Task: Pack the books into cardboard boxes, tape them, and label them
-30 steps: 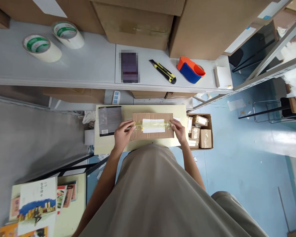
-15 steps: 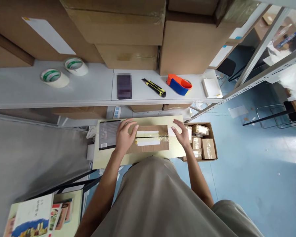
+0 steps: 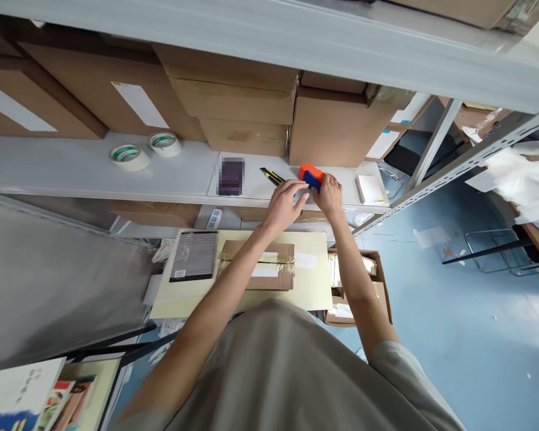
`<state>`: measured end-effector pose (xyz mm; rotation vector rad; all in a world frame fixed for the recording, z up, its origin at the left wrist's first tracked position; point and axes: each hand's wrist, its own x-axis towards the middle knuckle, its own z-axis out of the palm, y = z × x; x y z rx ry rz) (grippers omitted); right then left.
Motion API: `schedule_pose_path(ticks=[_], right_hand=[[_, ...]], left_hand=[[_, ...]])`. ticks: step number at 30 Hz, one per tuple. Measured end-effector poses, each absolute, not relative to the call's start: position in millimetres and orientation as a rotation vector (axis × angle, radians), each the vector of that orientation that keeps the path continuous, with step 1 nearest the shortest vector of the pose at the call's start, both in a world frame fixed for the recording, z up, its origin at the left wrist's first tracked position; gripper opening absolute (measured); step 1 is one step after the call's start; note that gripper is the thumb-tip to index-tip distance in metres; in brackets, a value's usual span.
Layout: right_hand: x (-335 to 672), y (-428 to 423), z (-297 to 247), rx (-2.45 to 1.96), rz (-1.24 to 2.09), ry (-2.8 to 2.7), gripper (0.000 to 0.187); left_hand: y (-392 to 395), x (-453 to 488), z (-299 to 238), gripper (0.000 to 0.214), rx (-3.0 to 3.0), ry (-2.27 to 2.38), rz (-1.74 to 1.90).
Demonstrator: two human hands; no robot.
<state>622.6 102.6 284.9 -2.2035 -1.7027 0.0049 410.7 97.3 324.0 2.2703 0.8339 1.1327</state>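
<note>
On the shelf, my right hand [image 3: 330, 194] grips the right end of an orange and blue tape dispenser [image 3: 311, 175]. My left hand [image 3: 284, 206] reaches in from the left, its fingers apart and its fingertips close to the dispenser; whether they touch it I cannot tell. A black and yellow utility knife [image 3: 270, 175] lies just behind my left hand, which partly covers it. Below my forearms, a taped cardboard box [image 3: 285, 276] with white labels rests on the pale yellow table [image 3: 312, 281]. My left forearm hides part of the box.
Two tape rolls [image 3: 129, 158] and a white pad [image 3: 372, 189] share the shelf [image 3: 184, 182]. Large cartons [image 3: 332, 129] stand behind. A flat grey packet [image 3: 194, 255] lies left on the table. An open carton [image 3: 383, 281] of small boxes stands at right.
Both hands have moved from above the cardboard box forward to the shelf. My right hand has closed on the tape dispenser. The view has tilted up, showing the upper shelf beam.
</note>
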Motion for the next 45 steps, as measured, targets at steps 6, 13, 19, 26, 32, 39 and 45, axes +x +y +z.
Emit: schedule_pose_path(ticks=[6,13,19,26,32,39,45], right_hand=[[618.2,107.0,280.5,-2.234,0.015,-1.707,0.029],[588.8,39.1,283.3,-1.808,0.236,-1.385,0.031],[519.4,-27.6,283.0,-1.316,0.741,-1.196,0.057],[459.3,-51.0,289.6,-1.329,0.881,-1.253,0.061],[423.3,-51.6,292.0,-1.464,0.901,-1.398,0.058],[393.9,-56.8,291.1,-1.573,0.852,-1.593,0.053],[371.6,-66.1,298.8,-1.620,0.694,-1.812,0.047]], left_hand=[[86.8,414.8,319.6,0.025,2.196,0.856,1.138],[51.0,386.0,290.8,0.029,1.729,0.866,1.169],[1.1,346.0,282.3,0.043,1.452,0.895,1.220],[-21.8,285.1,283.5,0.042,1.477,0.963,1.216],[-35.2,235.9,279.9,0.027,1.592,0.986,1.195],[-33.3,168.7,289.8,0.044,1.584,1.067,1.297],[-20.0,115.0,302.1,0.050,1.849,1.132,1.375]])
